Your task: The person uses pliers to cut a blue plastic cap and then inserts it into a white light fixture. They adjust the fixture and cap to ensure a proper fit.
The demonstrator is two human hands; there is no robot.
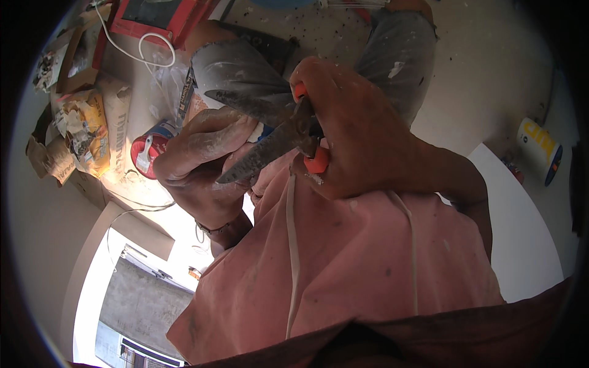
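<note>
My right hand is wrapped round the orange handles of a pair of metal snips. The two dark, worn blades stand apart, pointing left toward my other hand. My left hand, dusted with white, is closed with its thumb and fingers pinched together beside the blades. A small blue and white piece shows at its fingertips, between the blades; its kind I cannot make out. Part of the left hand lies hidden behind the lower blade.
At the upper left are a red case, a white cable, a torn yellow bag and a red tin. A white tub lies at the right. My knees in grey trousers are beyond my hands.
</note>
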